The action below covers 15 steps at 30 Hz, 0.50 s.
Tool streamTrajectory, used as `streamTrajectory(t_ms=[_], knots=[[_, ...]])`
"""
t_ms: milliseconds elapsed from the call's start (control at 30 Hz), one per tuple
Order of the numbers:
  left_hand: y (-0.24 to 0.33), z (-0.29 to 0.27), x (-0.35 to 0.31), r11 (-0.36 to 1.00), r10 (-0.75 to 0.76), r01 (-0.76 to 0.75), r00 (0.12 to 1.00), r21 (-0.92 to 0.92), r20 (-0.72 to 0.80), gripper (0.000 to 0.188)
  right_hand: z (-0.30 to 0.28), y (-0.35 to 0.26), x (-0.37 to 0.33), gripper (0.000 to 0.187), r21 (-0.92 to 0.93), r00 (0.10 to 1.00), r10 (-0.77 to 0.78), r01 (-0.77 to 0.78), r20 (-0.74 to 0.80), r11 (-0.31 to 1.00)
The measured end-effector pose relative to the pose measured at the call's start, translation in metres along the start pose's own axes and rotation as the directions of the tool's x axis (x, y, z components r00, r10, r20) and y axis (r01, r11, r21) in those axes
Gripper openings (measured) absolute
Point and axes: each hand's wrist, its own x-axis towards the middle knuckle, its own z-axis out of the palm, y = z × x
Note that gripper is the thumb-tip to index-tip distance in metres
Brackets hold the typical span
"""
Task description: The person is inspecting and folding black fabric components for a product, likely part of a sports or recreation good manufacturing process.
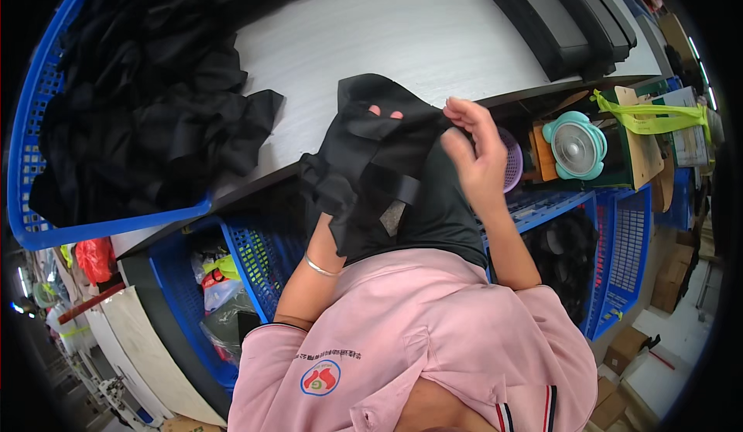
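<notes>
Head view: a piece of black cloth [364, 150] is spread before the person's trousers [445, 215], in front of the near edge of a white table [348, 34], with its upper corner showing against the tabletop. The left hand [396, 115] is mostly hidden by the cloth; two fingertips show on its upper part, and the forearm, with a bracelet [319, 268] at the wrist, runs in under the bunched left end. Whether that hand grips the fabric, I cannot tell. The right hand [480, 142] is at the cloth's right edge, its thumb apart from the fingers and the fingertips close against the corner; whether they pinch it is unclear. On the table's left, a blue basket [116, 236] holds a heap of black fabric [162, 115], part of which spills toward the middle. Black cases with grey panels [546, 14] lie at the table's far right. Beyond the right hand are a purple basket [512, 161], a turquoise fan [576, 146] and a yellow-green strap [658, 119]. Below the table, one blue crate [179, 277] with plastic bags [231, 320] stands to the left, and another blue container [623, 239] to the right.
</notes>
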Motion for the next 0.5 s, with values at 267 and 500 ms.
streamTrajectory(t_ms=[267, 500], knots=[[0.005, 0.004, -0.004, 0.887, 0.265, -0.305, 0.951, 0.348, 0.159, 0.045, 0.019, 0.023, -0.003, 0.047, -0.636, 0.848, -0.503, 0.482, 0.166, 0.603], [-0.017, 0.015, -0.014, 0.981, 0.107, -0.123, 0.988, 0.151, 0.111, 0.046, 0.007, 0.026, -0.006, 0.024, -0.435, 0.955, -0.229, 0.289, 0.187, 0.853]])
